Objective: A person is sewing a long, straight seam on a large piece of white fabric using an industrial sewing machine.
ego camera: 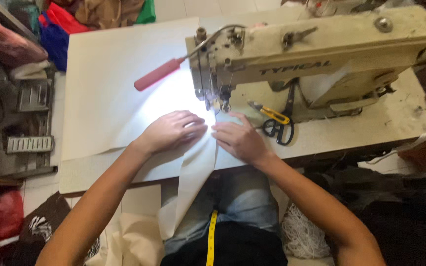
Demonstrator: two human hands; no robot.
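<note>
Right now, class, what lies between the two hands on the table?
In the head view, a cream fabric strip lies between left hand and right hand.

A long strip of cream-white woven fabric lies flat on the sewing table. Its far end sits at the needle; the strip runs toward the table's near edge, hangs over it, and drapes downward, slightly folded lengthwise.

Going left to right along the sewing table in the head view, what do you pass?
Red lamp handle → left hand → right hand → yellow thread snips → black scissors.
</note>
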